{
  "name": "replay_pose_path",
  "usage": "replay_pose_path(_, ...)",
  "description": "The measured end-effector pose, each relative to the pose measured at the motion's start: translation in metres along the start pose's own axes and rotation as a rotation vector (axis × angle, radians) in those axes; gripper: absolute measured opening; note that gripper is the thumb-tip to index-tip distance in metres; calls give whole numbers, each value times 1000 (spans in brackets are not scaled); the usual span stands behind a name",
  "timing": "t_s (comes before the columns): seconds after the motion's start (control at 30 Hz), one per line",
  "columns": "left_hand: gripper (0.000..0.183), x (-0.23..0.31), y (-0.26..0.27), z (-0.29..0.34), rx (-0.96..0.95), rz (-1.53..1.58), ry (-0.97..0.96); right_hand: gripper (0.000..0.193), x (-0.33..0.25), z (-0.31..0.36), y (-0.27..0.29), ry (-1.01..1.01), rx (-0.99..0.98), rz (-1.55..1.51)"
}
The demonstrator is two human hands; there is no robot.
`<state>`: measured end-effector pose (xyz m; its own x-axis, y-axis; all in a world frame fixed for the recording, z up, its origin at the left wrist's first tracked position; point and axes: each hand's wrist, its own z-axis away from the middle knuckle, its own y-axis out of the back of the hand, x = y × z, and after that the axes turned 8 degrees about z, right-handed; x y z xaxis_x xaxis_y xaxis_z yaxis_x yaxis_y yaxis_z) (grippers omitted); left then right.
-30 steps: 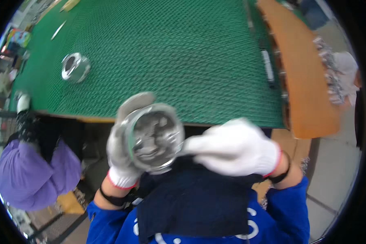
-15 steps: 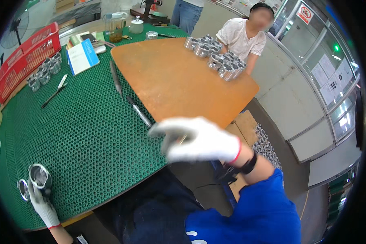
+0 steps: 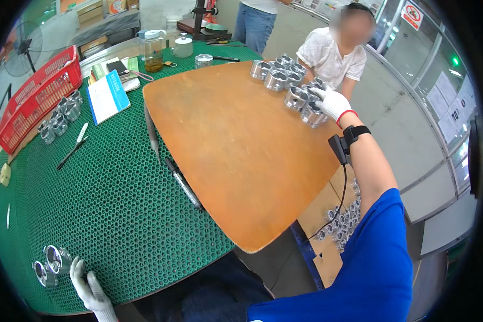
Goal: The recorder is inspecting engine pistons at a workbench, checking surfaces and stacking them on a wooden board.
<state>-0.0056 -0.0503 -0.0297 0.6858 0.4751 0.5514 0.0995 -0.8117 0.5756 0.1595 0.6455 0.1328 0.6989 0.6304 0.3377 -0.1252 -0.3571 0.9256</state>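
Observation:
My left hand lies on the green mat with its fingers stretched out, holding nothing. Its fingertips are just right of two silvery ring-shaped metal parts: an upright cylinder and another part beside it. My right arm reaches far across the brown board. At the board's far right, my right hand has its fingers bent over the rim of a metal cylinder at the near end of a cluster. Part of the grip is hidden by neighbouring metal cylinders.
A person in a white top sits beyond the board. On the mat are a marker, a grey pointed tool, a notebook, and more metal cylinders by a red basket. A glass jug stands behind. Boxes of metal parts sit low right.
My right hand has swung from mid-view, where it was open, up and right to the metal cylinders. My left hand has come off the metal cylinder and moved slightly right.

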Motion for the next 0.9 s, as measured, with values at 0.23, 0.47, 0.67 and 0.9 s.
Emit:
replay_pose_path(0.23,30,5,-2,1,-31,34,183,57,4,-41,-8,166,-327,7)
replay_pose_path(0.47,24,-1,-4,-5,-23,-10,212,41,-11,-35,-12,103,-216,-106)
replay_pose_path(0.67,24,1,-15,-13,-25,62,164,40,-4,35,9,152,121,-517)
replay_pose_path(0.9,26,4,-1,1,54,150,116,35,-111,195,73,235,107,-1612)
